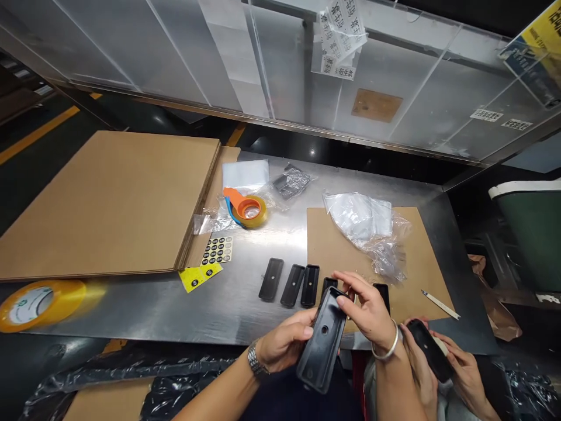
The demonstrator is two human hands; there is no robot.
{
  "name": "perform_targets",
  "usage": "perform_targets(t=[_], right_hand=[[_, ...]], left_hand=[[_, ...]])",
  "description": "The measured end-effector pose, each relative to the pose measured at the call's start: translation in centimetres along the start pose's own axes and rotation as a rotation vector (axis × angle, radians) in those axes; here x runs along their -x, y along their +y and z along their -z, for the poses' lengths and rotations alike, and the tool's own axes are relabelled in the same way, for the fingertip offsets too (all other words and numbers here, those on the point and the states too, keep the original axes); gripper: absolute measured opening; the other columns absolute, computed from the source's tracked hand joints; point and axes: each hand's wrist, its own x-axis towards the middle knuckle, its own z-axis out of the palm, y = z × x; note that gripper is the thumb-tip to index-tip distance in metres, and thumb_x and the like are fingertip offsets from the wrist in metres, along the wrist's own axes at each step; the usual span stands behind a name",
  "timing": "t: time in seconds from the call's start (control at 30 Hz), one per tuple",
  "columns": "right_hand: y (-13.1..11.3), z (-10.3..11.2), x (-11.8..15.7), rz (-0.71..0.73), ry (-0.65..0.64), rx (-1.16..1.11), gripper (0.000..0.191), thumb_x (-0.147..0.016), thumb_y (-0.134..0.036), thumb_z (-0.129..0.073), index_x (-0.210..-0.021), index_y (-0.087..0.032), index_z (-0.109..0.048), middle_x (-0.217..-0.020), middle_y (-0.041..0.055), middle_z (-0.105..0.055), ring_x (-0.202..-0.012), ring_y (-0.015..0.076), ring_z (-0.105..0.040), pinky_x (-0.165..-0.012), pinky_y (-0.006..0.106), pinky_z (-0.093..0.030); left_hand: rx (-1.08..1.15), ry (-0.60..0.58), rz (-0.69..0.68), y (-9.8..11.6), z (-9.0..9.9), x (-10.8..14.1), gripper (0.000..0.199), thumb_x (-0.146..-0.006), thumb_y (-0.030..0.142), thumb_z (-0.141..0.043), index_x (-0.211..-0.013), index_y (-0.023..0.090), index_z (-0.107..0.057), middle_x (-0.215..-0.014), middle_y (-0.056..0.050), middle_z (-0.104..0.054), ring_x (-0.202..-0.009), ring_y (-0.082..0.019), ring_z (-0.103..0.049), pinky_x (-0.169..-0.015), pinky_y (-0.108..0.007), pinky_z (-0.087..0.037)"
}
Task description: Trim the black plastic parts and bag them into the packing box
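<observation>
A long black plastic tray point(319, 358) with a round hole in its floor is held tilted in front of me, its hollow side up. My left hand point(284, 344) grips its left side, thumb on the rim. My right hand point(368, 310) closes on the far end, its thumb pressed on the inside. Past them, similar black trays point(270, 279) lie in a row on the metal table point(210, 318). Some in that row are partly hidden behind my right hand, including one black tray point(382, 297) to its right.
Close on my right, a co-worker's hands point(464, 365) hold another black tray point(427, 351). Cardboard sheets point(118, 204) are stacked at left, near a tape roll point(65, 304). Beyond the trays are an orange tape dispenser point(239, 204), stickers point(217, 250), plastic bags point(359, 216) and a pen-like stick point(440, 304).
</observation>
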Motion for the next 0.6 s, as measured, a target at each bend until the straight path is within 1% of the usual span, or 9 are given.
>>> perform_targets(t=[0.07, 0.1, 0.17, 0.23, 0.3, 0.4, 0.5, 0.6], right_hand=[[-0.8, 0.34, -0.5, 0.02, -0.095, 0.046, 0.034, -0.076, -0.024, -0.058, -0.109, -0.021, -0.057, -0.098, 0.006, -0.061, -0.084, 0.015, -0.053, -0.075, 0.029, -0.043], [-0.99, 0.44, -0.72, 0.024, -0.12, 0.067, 0.031, -0.075, -0.023, -0.059, -0.105, -0.02, -0.06, -0.094, 0.0058, -0.063, -0.085, 0.0154, -0.054, -0.077, 0.03, -0.042], [-1.1, 0.55, -1.05, 0.019, -0.126, 0.089, 0.023, -0.073, -0.021, -0.061, -0.096, -0.018, -0.064, -0.087, 0.0052, -0.064, -0.084, 0.0153, -0.055, -0.078, 0.03, -0.041], [-0.96, 0.59, -1.22, -0.011, -0.12, 0.063, 0.017, -0.073, -0.019, -0.059, -0.088, -0.017, -0.066, -0.083, 0.0049, -0.065, -0.08, 0.0144, -0.057, -0.075, 0.028, -0.042], [-0.73, 0.62, -1.24, -0.051, -0.119, 0.005, 0.015, -0.075, -0.018, -0.056, -0.084, -0.017, -0.068, -0.08, 0.0047, -0.065, -0.076, 0.0135, -0.057, -0.071, 0.026, -0.042], [-0.47, 0.68, -1.13, -0.114, -0.107, -0.038, 0.016, -0.077, -0.02, -0.054, -0.083, -0.017, -0.069, -0.078, 0.0048, -0.065, -0.073, 0.013, -0.057, -0.068, 0.025, -0.043], [-0.37, 0.64, -1.04, -0.115, -0.117, -0.036, 0.017, -0.074, -0.024, -0.059, -0.087, -0.018, -0.067, -0.082, 0.0045, -0.064, -0.074, 0.0135, -0.056, -0.067, 0.025, -0.042], [-0.14, 0.43, -0.91, -0.126, -0.1, -0.088, 0.016, -0.074, -0.027, -0.06, -0.085, -0.018, -0.067, -0.084, 0.005, -0.064, -0.077, 0.015, -0.057, -0.069, 0.027, -0.043]], left_hand=[[-0.016, -0.003, 0.019, 0.02, -0.04, -0.08, 0.041, -0.064, 0.035, -0.058, -0.094, 0.008, -0.057, -0.079, -0.013, -0.066, -0.062, -0.015, -0.058, -0.054, -0.021, -0.041], [-0.022, 0.001, 0.025, -0.01, 0.03, -0.1, 0.04, -0.064, 0.036, -0.057, -0.093, 0.008, -0.058, -0.078, -0.013, -0.066, -0.06, -0.014, -0.057, -0.053, -0.021, -0.041], [-0.026, 0.01, 0.04, -0.14, 0.25, -0.1, 0.04, -0.064, 0.037, -0.056, -0.093, 0.009, -0.058, -0.076, -0.011, -0.065, -0.058, -0.014, -0.057, -0.052, -0.021, -0.041], [-0.024, 0.016, 0.062, -0.26, 0.51, -0.08, 0.043, -0.063, 0.037, -0.056, -0.094, 0.009, -0.057, -0.075, -0.011, -0.065, -0.058, -0.014, -0.057, -0.052, -0.021, -0.041], [-0.032, 0.019, 0.08, -0.32, 0.69, -0.06, 0.045, -0.062, 0.038, -0.057, -0.096, 0.009, -0.057, -0.076, -0.01, -0.064, -0.061, -0.016, -0.057, -0.053, -0.022, -0.042], [-0.055, 0.031, 0.074, -0.28, 0.73, -0.04, 0.044, -0.061, 0.038, -0.058, -0.094, 0.009, -0.058, -0.076, -0.009, -0.063, -0.063, -0.015, -0.057, -0.054, -0.021, -0.041], [-0.08, 0.036, 0.065, -0.22, 0.62, -0.04, 0.042, -0.061, 0.038, -0.058, -0.092, 0.009, -0.058, -0.076, -0.008, -0.061, -0.063, -0.015, -0.055, -0.053, -0.021, -0.039], [-0.102, 0.04, 0.067, -0.29, 0.56, -0.08, 0.04, -0.061, 0.038, -0.059, -0.09, 0.01, -0.058, -0.074, -0.007, -0.059, -0.062, -0.013, -0.053, -0.053, -0.02, -0.037]])
